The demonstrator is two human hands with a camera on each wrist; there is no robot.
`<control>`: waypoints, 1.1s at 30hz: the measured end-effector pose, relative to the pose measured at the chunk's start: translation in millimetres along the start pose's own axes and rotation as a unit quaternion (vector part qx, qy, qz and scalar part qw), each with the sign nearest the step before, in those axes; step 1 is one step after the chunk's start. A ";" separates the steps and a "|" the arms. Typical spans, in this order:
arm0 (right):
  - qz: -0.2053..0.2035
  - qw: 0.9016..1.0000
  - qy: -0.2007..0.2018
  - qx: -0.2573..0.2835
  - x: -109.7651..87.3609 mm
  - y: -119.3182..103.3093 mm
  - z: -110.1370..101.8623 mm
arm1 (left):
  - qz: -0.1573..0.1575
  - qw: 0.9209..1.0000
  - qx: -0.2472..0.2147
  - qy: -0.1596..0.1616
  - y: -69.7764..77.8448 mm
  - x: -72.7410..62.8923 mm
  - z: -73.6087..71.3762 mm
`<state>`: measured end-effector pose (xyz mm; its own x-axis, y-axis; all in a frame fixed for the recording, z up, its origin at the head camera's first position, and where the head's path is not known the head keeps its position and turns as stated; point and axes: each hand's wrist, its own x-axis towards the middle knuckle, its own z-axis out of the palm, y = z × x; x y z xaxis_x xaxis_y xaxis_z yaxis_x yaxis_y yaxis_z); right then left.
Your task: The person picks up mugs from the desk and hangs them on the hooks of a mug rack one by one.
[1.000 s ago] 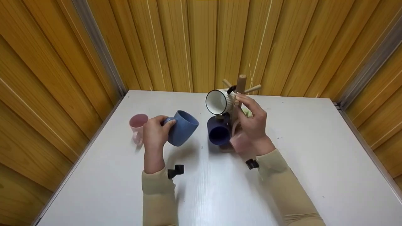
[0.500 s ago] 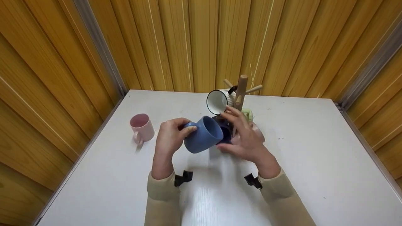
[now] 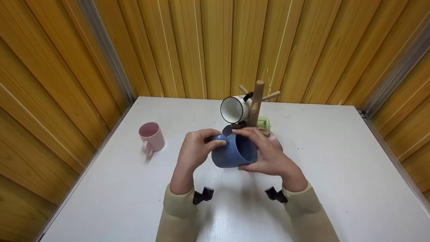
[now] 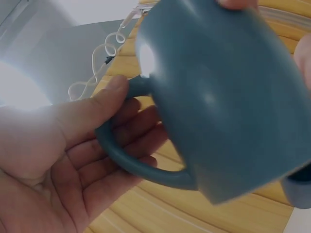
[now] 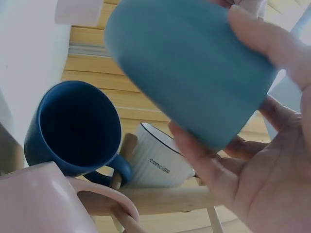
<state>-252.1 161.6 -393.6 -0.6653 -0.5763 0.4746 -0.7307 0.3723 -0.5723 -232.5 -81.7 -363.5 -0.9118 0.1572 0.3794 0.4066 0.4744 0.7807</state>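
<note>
A blue mug is held in the air between both hands, tilted with its mouth toward the right. My left hand pinches its handle, the thumb pressed on top in the left wrist view. At the mouth end, my right hand grips the mug with the thumb on one side and fingers on the other. Just behind stands a wooden mug tree. On it hang a white ribbed mug with a black rim and a dark blue mug, mostly hidden in the head view.
A pink mug stands upright on the white table at left. Another pink mug hangs low on the tree, and a green mug shows behind it. Ribbed wood-look panels enclose the table.
The left hand has brought the blue mug rightward, in front of the tree. My right hand has come away from the tree's peg, moved down and taken hold of the mug's mouth end.
</note>
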 end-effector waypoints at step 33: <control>0.186 0.944 0.191 0.193 -3.7 64.4 -25.1 | -0.117 0.983 -0.143 0.007 -19.5 27.0 72.6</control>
<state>-300.5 205.9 -415.5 -0.9256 -0.1264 0.3568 -0.3741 0.1622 -0.9131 -269.1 -23.8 -404.5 -0.9821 0.0602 0.1782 0.1875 0.2328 0.9543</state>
